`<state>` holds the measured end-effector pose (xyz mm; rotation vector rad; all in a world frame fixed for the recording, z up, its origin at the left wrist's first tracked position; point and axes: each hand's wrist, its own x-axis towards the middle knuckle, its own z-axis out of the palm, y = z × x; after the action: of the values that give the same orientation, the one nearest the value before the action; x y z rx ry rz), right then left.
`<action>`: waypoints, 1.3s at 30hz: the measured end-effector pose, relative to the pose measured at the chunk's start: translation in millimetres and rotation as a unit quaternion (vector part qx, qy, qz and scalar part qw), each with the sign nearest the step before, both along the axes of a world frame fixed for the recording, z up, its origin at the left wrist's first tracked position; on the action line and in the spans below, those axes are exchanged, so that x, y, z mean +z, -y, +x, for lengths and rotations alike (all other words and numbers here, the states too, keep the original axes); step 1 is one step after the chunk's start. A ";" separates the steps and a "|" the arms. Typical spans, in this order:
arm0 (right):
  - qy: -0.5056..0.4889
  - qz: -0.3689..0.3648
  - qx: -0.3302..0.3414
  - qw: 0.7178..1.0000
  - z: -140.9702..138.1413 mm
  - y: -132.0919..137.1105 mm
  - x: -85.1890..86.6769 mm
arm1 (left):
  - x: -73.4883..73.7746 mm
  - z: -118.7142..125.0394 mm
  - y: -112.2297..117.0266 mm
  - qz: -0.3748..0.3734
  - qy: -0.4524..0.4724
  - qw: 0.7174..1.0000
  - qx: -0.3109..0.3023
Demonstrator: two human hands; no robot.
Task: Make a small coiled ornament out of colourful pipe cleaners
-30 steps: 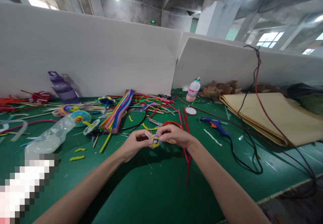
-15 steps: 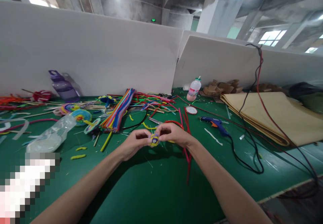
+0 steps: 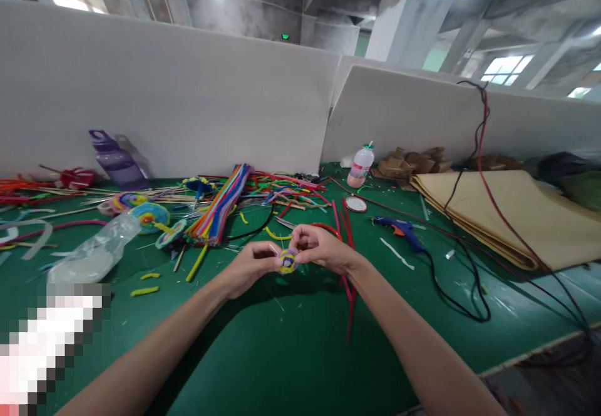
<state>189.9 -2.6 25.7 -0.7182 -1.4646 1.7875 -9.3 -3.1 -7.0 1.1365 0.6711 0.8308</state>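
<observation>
Both hands meet above the green table (image 3: 291,353) and pinch one small coiled pipe-cleaner disc (image 3: 288,260), yellow outside with a purple centre. My left hand (image 3: 248,266) grips its left edge with thumb and fingers closed. My right hand (image 3: 319,248) closes on its right and top edge. Red pipe cleaners (image 3: 348,284) lie on the table under my right wrist. A thick bundle of coloured pipe cleaners (image 3: 220,206) lies just beyond my left hand.
Finished spiral discs (image 3: 150,218), a clear plastic bag (image 3: 91,254) and a purple bottle (image 3: 115,162) lie at the left. Scissors (image 3: 286,223), a blue glue gun (image 3: 399,228) with black cord, a white bottle (image 3: 359,166) and tan sheets (image 3: 507,216) sit at the right.
My hands have stayed in place; the right fingers have shifted slightly over the disc's top. Nothing else moved.
</observation>
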 end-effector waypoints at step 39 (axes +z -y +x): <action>-0.056 -0.005 -0.002 0.998 1.4 -6.4 -11.6 | 6.0 4.7 1.4 -0.014 0.051 0.998 0.035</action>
<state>191.3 3.8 14.1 -0.6157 -1.3804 1.8027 -4.6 -4.5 -1.0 1.0437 0.6392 0.9298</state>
